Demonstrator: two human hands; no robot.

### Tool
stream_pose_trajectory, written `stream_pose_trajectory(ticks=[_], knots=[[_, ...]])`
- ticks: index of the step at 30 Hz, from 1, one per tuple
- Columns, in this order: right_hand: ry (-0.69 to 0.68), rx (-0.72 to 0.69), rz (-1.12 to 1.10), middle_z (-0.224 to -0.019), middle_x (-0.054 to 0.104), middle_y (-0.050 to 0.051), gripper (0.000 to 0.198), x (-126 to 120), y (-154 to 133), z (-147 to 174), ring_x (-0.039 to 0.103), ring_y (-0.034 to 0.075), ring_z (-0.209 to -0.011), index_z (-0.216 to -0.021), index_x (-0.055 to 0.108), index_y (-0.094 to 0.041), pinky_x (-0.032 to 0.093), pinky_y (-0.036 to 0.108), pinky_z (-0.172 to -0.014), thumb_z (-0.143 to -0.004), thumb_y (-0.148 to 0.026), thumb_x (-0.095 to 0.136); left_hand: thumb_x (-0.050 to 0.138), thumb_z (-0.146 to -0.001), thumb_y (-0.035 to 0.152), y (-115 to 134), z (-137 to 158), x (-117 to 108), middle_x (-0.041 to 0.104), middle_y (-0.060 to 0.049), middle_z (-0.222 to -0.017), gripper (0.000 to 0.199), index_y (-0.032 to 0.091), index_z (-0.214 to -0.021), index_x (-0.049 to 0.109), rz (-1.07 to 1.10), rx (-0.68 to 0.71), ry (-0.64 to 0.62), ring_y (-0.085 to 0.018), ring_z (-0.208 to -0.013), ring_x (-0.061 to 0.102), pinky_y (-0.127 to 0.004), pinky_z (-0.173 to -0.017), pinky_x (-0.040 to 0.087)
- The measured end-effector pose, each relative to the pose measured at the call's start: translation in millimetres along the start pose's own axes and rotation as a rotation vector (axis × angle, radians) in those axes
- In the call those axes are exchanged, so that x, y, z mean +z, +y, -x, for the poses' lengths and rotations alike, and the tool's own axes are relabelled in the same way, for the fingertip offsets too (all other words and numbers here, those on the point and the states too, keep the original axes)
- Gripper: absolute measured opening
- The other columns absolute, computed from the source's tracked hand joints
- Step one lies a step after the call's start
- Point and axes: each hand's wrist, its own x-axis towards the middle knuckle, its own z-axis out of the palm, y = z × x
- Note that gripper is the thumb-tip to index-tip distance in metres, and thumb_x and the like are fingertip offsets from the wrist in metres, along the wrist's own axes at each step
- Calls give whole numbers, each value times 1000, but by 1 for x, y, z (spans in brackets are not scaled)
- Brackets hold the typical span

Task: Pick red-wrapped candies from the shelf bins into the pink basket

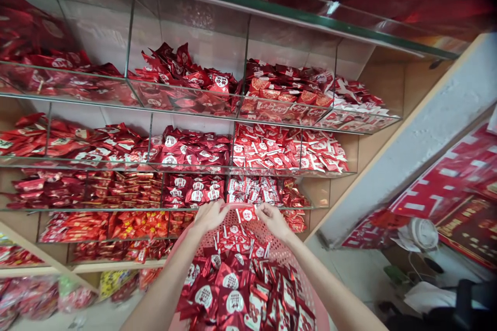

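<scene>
A pink perforated basket sits in front of me, filled with small wrapped packets in dark red with white round labels. Near its far rim my right hand pinches a small red-and-white packet by its right end, label facing up. My left hand is closed over the far left part of the basket's rim, its thumb pointing toward that packet; its fingertips are partly hidden. More small red-and-white packets lie in the basket just below the held one.
Behind the basket stands a shelf unit with glass dividers, its compartments holding piles of red packets. Bagged goods lie at lower left. To the right are a wooden side panel, red printed sheets and a white roll.
</scene>
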Motion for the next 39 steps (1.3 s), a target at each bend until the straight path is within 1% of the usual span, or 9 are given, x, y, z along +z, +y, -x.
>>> stream_pose_trajectory(ticks=[4,7,9,14,18,24,30,34,39], knots=[[4,13,-17,-58,41,-4,30,5,0,0,37,10,-55,-62,46,-19,32,23,-55,-73,-46,53,19,-86,50,-2,5,1,65,-6,-88,45,23,-96,53,-27,22,14,-26,-83,60,-33,-68,39],[0,16,-27,-59,41,-4,30,10,0,2,37,10,-56,-63,46,-19,32,23,-55,-73,-45,53,17,-87,48,0,11,-1,65,-3,-90,42,28,-108,47,3,51,24,-24,-81,60,-33,-70,38],[-1,16,-33,-59,42,-4,29,12,0,4,38,11,-57,-63,46,-19,32,24,-56,-73,-45,53,14,-88,47,2,15,-3,64,-2,-91,42,29,-112,44,51,72,13,-22,-79,60,-31,-70,37],[3,18,-52,-60,43,-3,29,16,1,9,38,11,-58,-64,47,-19,33,24,-57,-74,-45,53,13,-88,49,9,26,-10,63,2,-84,43,30,-105,48,151,99,-5,-17,-74,58,-26,-67,36],[9,27,-72,-61,43,-3,28,17,-1,13,39,11,-58,-65,48,-19,33,24,-57,-74,-45,53,14,-86,54,12,31,-11,63,3,-88,45,31,-98,51,183,102,-18,-18,-81,58,-25,-70,36],[22,65,-101,-59,42,-4,30,20,-2,19,38,10,-56,-66,48,-19,32,23,-55,-73,-48,55,20,-87,49,11,34,-8,61,1,-93,41,28,-96,53,160,204,34,-16,-86,56,-23,-75,37],[7,96,-107,-59,44,-3,34,25,-7,19,40,11,-55,-68,49,-19,34,23,-53,-73,-53,52,19,-88,48,10,36,-8,60,-1,-90,42,26,-96,53,143,212,44,-17,-82,57,-24,-70,38],[22,76,-89,-56,40,-4,37,26,-15,16,36,10,-54,-62,47,-19,32,23,-53,-72,-55,52,18,-88,46,10,37,-9,59,0,-90,41,25,-94,53,122,227,67,-15,-80,56,-23,-68,37],[46,78,-83,-55,40,-4,41,27,-16,14,37,10,-54,-57,44,-19,32,23,-53,-72,-56,51,18,-89,45,11,37,-9,59,-1,-91,40,23,-93,52,138,223,56,-16,-82,55,-23,-70,37]])
